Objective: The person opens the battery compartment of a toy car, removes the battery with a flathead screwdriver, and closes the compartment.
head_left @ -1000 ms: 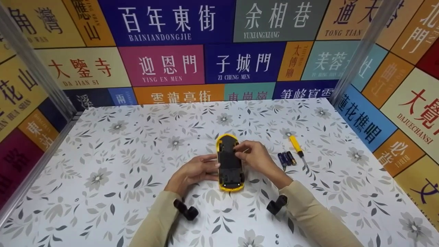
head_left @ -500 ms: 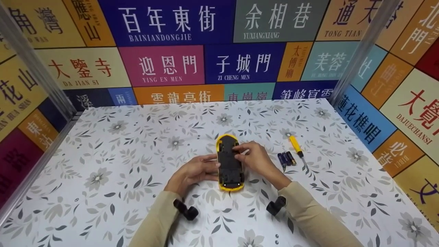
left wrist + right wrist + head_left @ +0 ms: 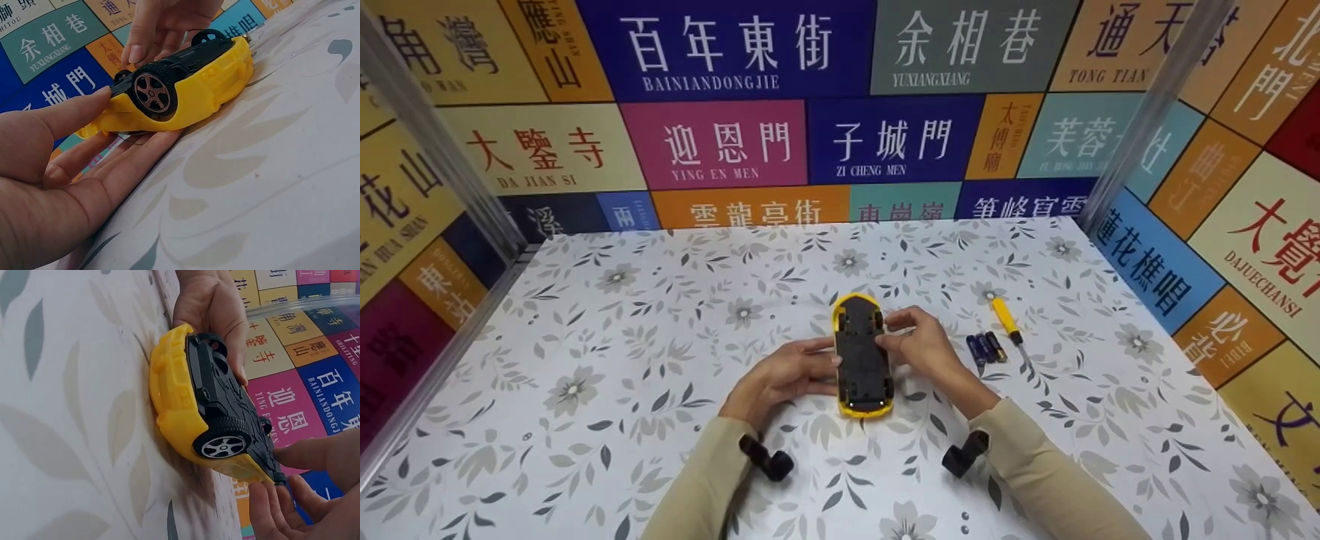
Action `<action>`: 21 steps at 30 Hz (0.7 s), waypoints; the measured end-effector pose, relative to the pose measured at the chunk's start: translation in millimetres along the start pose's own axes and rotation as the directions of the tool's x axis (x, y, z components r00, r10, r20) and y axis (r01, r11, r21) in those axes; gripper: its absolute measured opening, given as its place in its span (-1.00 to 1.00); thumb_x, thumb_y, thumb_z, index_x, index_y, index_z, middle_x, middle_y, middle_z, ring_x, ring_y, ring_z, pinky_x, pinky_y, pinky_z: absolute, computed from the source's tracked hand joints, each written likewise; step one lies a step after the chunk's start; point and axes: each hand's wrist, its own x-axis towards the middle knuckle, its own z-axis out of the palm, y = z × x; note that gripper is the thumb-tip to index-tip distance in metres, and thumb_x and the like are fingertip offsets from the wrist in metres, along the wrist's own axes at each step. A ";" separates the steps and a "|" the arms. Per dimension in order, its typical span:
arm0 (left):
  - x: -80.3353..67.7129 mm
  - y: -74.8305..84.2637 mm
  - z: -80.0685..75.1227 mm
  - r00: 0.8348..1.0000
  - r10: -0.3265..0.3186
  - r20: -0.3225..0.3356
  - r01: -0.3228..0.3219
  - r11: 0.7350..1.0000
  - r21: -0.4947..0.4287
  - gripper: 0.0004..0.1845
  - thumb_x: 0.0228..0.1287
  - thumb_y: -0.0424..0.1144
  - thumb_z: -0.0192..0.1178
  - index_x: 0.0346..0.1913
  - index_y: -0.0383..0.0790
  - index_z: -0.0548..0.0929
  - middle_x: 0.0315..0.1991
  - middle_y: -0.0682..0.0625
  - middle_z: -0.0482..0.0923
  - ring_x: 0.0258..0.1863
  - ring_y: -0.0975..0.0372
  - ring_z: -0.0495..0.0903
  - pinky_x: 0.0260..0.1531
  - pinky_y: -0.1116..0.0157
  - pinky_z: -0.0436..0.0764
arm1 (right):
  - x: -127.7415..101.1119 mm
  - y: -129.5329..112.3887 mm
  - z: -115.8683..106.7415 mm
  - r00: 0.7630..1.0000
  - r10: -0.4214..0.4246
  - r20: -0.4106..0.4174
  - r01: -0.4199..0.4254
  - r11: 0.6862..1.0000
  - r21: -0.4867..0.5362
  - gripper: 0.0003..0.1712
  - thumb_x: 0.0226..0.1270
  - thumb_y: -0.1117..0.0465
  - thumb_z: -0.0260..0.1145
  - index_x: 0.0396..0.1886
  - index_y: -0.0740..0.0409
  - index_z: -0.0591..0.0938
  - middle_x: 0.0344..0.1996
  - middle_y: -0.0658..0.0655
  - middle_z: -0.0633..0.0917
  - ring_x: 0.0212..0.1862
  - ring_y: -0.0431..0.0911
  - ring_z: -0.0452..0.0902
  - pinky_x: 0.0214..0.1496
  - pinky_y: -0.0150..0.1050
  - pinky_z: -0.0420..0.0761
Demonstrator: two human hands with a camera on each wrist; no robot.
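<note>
A yellow toy car (image 3: pixel 862 352) lies upside down, its black underside and wheels facing up. From the left, my left hand (image 3: pixel 787 371) grips it. In the left wrist view the thumb (image 3: pixel 79 115) rests at the underside's edge beside a wheel (image 3: pixel 152 93), and the fingers reach beneath the yellow body. My right hand (image 3: pixel 922 345) holds the opposite side. The right wrist view shows its thumb (image 3: pixel 304 454) on the black underside and its fingertips (image 3: pixel 261 495) against the yellow side.
To the right of the right hand lie three dark batteries (image 3: pixel 986 348) side by side. Beyond them is a screwdriver (image 3: pixel 1005 319) with a yellow handle. A floral cloth (image 3: pixel 660 315) covers the table, and colourful sign panels (image 3: pixel 720 142) wall in its back and sides.
The right index finger has slid off the black underside to the car's right edge. The left hand keeps its place, and the car has tilted slightly.
</note>
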 end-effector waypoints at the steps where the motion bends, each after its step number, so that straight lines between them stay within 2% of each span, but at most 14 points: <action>1: 0.2 0.0 -0.1 1.000 0.000 0.000 0.000 1.000 0.001 -0.35 0.42 -0.42 0.11 0.52 -0.33 0.19 0.26 -0.35 0.54 0.09 0.03 0.68 0.09 0.04 0.70 | 0.5 0.3 0.3 1.000 0.012 -0.001 -0.012 1.000 0.005 -0.58 0.26 0.26 0.43 0.09 0.20 0.56 0.08 0.25 0.59 -0.17 -0.06 0.64 -0.24 -0.28 0.69; 10: -0.4 0.8 -0.1 1.000 -0.002 0.002 0.002 1.000 -0.010 -0.34 0.42 -0.43 0.11 0.53 -0.33 0.19 0.24 -0.35 0.55 0.08 0.03 0.68 0.13 0.01 0.68 | 4.7 4.0 3.4 0.984 0.129 0.118 -0.138 0.988 0.066 -0.38 0.31 0.19 0.41 0.31 0.24 0.42 0.20 0.32 0.50 -0.10 0.03 0.67 -0.20 -0.18 0.75; 16: -0.9 0.3 -0.7 1.000 0.007 0.011 -0.007 1.000 -0.010 -0.34 0.42 -0.44 0.10 0.53 -0.34 0.18 0.18 -0.32 0.61 0.02 0.06 0.70 0.11 0.03 0.69 | 5.9 3.7 3.9 0.979 0.154 0.133 -0.163 0.985 0.061 -0.38 0.33 0.18 0.39 0.33 0.21 0.42 0.24 0.33 0.54 0.01 0.11 0.68 -0.19 -0.15 0.76; 21: -0.1 -0.4 -0.7 1.000 0.010 0.024 -0.010 1.000 0.004 -0.34 0.42 -0.43 0.09 0.53 -0.34 0.18 0.20 -0.32 0.59 0.03 0.08 0.69 0.07 0.07 0.71 | 5.2 2.5 6.3 0.980 0.153 0.131 -0.163 0.985 0.065 -0.42 0.32 0.22 0.39 0.29 0.20 0.43 0.21 0.34 0.56 -0.10 0.09 0.71 -0.25 -0.12 0.76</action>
